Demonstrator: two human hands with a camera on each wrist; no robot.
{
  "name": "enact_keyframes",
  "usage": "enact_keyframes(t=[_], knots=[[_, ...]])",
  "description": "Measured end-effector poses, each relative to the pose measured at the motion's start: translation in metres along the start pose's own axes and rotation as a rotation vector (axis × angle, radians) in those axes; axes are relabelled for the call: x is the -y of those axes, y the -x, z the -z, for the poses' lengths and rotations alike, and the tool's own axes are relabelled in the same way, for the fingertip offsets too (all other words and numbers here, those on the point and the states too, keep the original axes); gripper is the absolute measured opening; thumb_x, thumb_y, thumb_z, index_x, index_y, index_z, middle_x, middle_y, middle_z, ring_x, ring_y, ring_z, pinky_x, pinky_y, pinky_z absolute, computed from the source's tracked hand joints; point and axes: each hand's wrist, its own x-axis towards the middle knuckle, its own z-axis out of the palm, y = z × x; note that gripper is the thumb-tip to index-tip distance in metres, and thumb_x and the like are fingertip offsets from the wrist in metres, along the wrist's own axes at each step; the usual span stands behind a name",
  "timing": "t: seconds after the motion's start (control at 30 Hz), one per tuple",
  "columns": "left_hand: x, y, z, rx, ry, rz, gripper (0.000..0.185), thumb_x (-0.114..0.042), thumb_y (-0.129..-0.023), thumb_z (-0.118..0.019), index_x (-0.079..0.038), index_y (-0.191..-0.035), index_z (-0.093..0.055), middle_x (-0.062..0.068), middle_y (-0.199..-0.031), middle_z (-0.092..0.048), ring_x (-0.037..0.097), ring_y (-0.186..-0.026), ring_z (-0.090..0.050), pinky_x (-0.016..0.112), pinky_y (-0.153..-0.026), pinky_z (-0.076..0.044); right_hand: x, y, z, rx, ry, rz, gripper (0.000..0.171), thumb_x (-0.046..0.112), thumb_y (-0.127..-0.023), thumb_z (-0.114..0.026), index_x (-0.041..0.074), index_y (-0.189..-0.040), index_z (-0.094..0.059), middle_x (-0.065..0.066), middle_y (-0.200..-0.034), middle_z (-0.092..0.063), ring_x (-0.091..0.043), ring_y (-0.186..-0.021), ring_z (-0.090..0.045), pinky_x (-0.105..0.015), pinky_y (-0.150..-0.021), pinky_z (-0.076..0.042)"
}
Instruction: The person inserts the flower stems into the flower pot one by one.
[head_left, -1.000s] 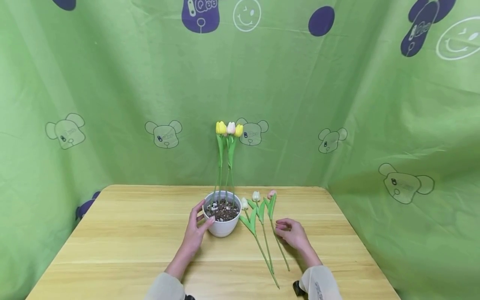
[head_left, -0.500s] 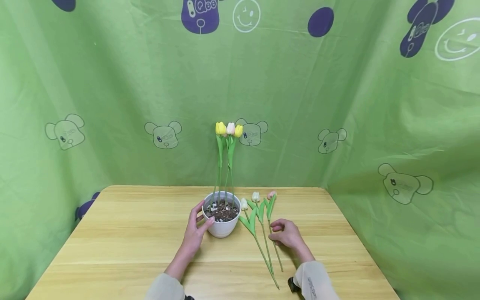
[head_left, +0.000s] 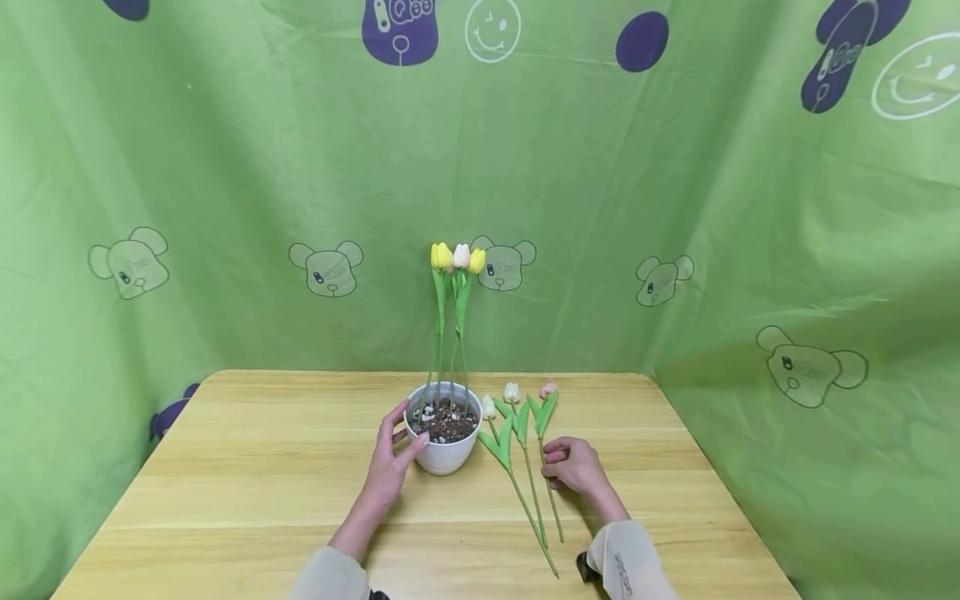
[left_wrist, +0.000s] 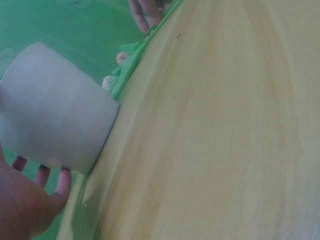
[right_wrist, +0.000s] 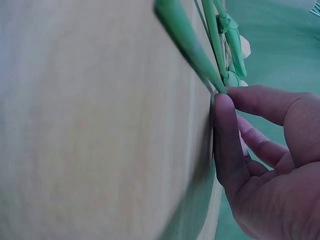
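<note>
In the head view my left hand (head_left: pixel 389 460) holds the left side of a white flowerpot (head_left: pixel 444 458), thumb at the front rim and fingers round the side. Dark soil (head_left: pixel 450 423) fills the pot, and several yellow and pink artificial tulips (head_left: pixel 461 257) stand upright in it. To the right, my right hand (head_left: pixel 579 469) pinches the stem of a pink tulip (head_left: pixel 548 391) that lies low over the table. The right wrist view shows the green stem (right_wrist: pixel 187 45) between thumb and forefinger. Two white tulips (head_left: pixel 512 392) lie between that one and the pot.
The wooden table (head_left: pixel 247 467) has its back edge close to a green curtain (head_left: pixel 570 167) printed with bear heads. More curtain hangs along both sides. A dark wrist strap (head_left: pixel 588 568) shows at the right sleeve.
My right hand has moved left onto the pink tulip's stem and taken hold of it. The stem's lower end has shifted left and the bloom slightly right. The left hand stays on the pot.
</note>
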Motion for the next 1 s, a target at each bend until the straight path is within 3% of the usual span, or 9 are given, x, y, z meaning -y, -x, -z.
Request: enact_keyframes(t=[0.43,0.83,1.0], knots=[[0.001,0.0,0.0,0.002,-0.003,-0.002,0.07,-0.03,-0.098,-0.069,-0.026,-0.16,-0.035,0.018,-0.163,-0.031,0.048,-0.14,-0.045,0.066,-0.109,-0.046,0.007,0.001,0.005,-0.029,-0.019,0.019,0.044,-0.013,-0.082,-0.072,-0.009,-0.125,-0.064,-0.021,-0.104,-0.066,-0.022,-0.07,-0.066,-0.036,-0.062,-0.064],[-0.001,0.002,0.001,-0.005,0.005,0.012,0.071,-0.033,-0.098,-0.07,-0.028,-0.159,-0.035,0.015,-0.164,-0.031,0.047,-0.142,-0.043,0.068,-0.11,-0.044,0.028,0.008,0.013,-0.038,-0.147,0.048,0.051,-0.009,-0.091,-0.066,-0.006,-0.14,-0.055,-0.028,-0.125,-0.059,-0.026,-0.089,-0.068,-0.04,-0.079,-0.066],[0.0,0.001,0.001,-0.002,0.006,0.012,0.071,-0.033,-0.098,-0.07,-0.029,-0.159,-0.035,0.015,-0.164,-0.031,0.047,-0.142,-0.044,0.067,-0.111,-0.044,0.039,0.009,0.013,-0.055,-0.229,0.06,0.05,-0.007,-0.093,-0.067,-0.002,-0.141,-0.055,-0.027,-0.128,-0.058,-0.027,-0.091,-0.069,-0.034,-0.078,-0.066]])
